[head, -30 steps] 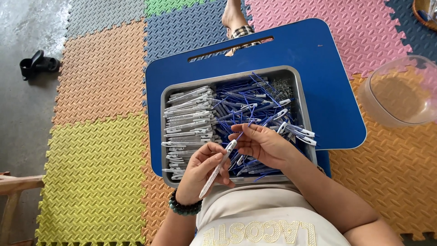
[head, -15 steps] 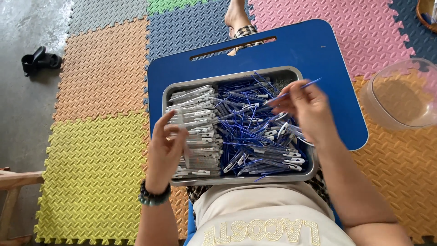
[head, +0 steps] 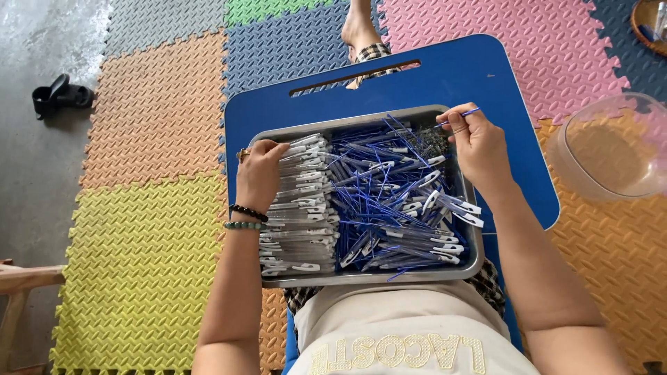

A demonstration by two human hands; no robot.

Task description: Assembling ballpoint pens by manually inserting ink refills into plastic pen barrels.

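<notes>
A metal tray (head: 368, 278) rests on a blue lap board (head: 445, 76). Its left side holds a neat stack of assembled clear pens (head: 302, 222); its right side holds a loose heap of blue refills and pen parts (head: 389, 201). My left hand (head: 258, 175) lies on the top of the pen stack, fingers curled over the pens, with beaded bracelets on the wrist. At the tray's far right corner, my right hand (head: 479, 142) pinches a thin blue refill (head: 460, 116) between thumb and fingers.
Coloured foam mats (head: 153, 118) cover the floor. A clear plastic bowl (head: 611, 149) stands to the right of the board. A black object (head: 59, 96) lies on the bare floor at left. A bare foot (head: 361, 28) shows beyond the board.
My left hand moved from near my lap up onto the pen stack. My right hand went from the middle of the tray to its far right corner, now holding a blue refill.
</notes>
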